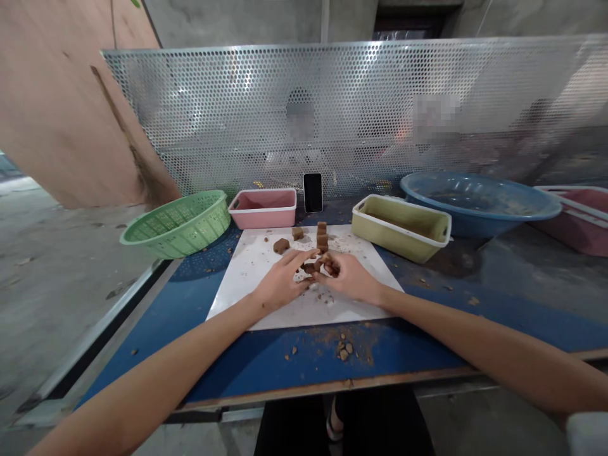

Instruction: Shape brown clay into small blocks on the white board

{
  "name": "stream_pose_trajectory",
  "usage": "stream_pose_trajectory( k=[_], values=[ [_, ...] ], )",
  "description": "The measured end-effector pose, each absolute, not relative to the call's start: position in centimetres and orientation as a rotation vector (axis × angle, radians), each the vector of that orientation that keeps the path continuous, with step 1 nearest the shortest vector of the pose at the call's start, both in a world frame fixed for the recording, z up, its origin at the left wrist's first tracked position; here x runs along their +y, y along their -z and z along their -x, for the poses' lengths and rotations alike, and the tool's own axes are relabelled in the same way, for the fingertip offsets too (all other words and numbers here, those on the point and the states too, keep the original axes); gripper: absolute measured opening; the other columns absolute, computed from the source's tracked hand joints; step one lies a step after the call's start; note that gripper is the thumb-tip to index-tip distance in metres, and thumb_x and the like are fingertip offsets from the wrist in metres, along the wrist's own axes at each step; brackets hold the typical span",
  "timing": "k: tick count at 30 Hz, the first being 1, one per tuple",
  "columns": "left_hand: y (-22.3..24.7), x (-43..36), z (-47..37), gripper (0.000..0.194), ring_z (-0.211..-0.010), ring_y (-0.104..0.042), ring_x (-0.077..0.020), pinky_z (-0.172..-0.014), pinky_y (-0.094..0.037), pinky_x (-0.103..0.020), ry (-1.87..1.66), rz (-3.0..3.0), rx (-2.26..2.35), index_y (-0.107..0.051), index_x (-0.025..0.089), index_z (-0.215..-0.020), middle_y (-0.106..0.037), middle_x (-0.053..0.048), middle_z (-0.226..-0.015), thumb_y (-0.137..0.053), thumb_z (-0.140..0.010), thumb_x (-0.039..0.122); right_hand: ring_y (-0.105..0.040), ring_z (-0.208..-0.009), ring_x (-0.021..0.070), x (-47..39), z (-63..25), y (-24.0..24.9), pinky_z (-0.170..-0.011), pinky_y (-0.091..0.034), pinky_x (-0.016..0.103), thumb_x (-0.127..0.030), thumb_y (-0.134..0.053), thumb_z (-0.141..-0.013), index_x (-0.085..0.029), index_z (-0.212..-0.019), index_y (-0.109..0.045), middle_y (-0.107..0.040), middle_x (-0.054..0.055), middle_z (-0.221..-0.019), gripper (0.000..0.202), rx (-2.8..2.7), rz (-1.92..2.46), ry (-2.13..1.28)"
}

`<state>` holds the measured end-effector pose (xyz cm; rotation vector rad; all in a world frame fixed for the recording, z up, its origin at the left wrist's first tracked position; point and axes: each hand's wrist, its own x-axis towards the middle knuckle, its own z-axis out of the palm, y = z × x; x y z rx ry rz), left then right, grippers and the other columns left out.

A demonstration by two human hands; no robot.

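Observation:
Over the middle of a white board [251, 272], my two hands come close together around a cluster of brown clay-like lumps [311, 267]. My left hand [284, 278] is cupped on the left side, its thumb and fingers apart, the fingertips at the edge of the lumps. Curled from the right, my right hand [350, 276] has its fingers and thumb around a brown lump [331, 267], which they partly hide. Just beyond the fingers is a column of brown blocks [322, 235]. Two separate brown pieces lie to its left, a darker one [281, 246] and a smaller one [297, 234].
A green basket [190, 221], a pink bin [263, 218] and an upright phone [313, 192] line the back. To the right are a yellow-green bin [399, 234], a blue basin [479, 215] and a dark pink bin [579, 221]. Crumbs [344, 349] lie near the front edge. A perforated metal screen [228, 114] stands behind.

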<state>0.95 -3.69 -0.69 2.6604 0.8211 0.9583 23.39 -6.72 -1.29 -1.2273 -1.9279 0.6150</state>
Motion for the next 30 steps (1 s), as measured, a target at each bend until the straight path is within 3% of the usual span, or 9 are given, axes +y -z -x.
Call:
stream_pose_trajectory(
  k=[4, 7, 14, 20, 30],
  values=[
    [-0.6, -3.3, 0.0, 0.062, -0.133, -0.057, -0.0317, -0.113, -0.051, -0.051, -0.804, -2.756, 0.779, -0.048, 0.023, -0.151, -0.063, -0.012, -0.143, -0.070, -0.092, 0.025, -0.051, -0.069, 0.0158, -6.0, -23.5, 1.5, -0.067, -0.037, 0.031, -0.039, -0.072, -0.089, -0.021, -0.084, -0.060, -0.061, -0.001, -0.077, 0.023, -2.028, 1.231, -0.489],
    [-1.0, -2.8, 0.7, 0.053, -0.131, -0.054, -0.0332, -0.111, -0.051, -0.052, -0.764, -2.771, 0.796, -0.051, 0.018, -0.144, -0.064, -0.015, -0.137, -0.065, -0.093, 0.023, -0.056, -0.078, 0.0195, -5.3, -23.5, 1.9, -0.077, -0.039, 0.033, -0.040, -0.073, -0.094, -0.021, -0.081, -0.059, -0.066, 0.003, -0.083, 0.027, -2.172, 1.252, -0.349],
    [0.4, -1.9, 0.4, 0.032, -0.115, -0.065, -0.0294, -0.100, -0.057, -0.047, -0.860, -2.640, 0.846, -0.063, 0.020, -0.128, -0.072, -0.012, -0.119, -0.064, -0.096, 0.027, -0.059, -0.090, 0.0246, -4.9, -24.6, 1.8, -0.088, -0.040, 0.040, -0.050, -0.076, -0.094, -0.020, -0.087, -0.062, -0.068, 0.007, -0.092, 0.033, -2.297, 1.282, -0.317],
    [1.0, -1.9, -0.4, 0.018, -0.101, -0.070, -0.0247, -0.088, -0.061, -0.040, -0.870, -2.538, 0.903, -0.071, 0.022, -0.110, -0.077, -0.008, -0.106, -0.072, -0.094, 0.030, -0.061, -0.096, 0.0247, -5.0, -24.9, 1.2, -0.094, -0.041, 0.042, -0.042, -0.066, -0.103, -0.019, -0.102, -0.071, -0.066, 0.007, -0.099, 0.023, -2.298, 1.141, -0.288],
    [1.5, -1.7, -0.5, 0.034, -0.091, -0.077, -0.0216, -0.080, -0.064, -0.035, -0.852, -2.351, 0.930, -0.070, 0.019, -0.119, -0.076, -0.011, -0.107, -0.077, -0.089, 0.034, -0.064, -0.103, 0.0249, -4.7, -24.5, 2.1, -0.097, -0.039, 0.042, -0.037, -0.066, -0.104, -0.021, -0.107, -0.075, -0.071, 0.008, -0.104, 0.019, -2.302, 1.053, -0.261]
  ],
)
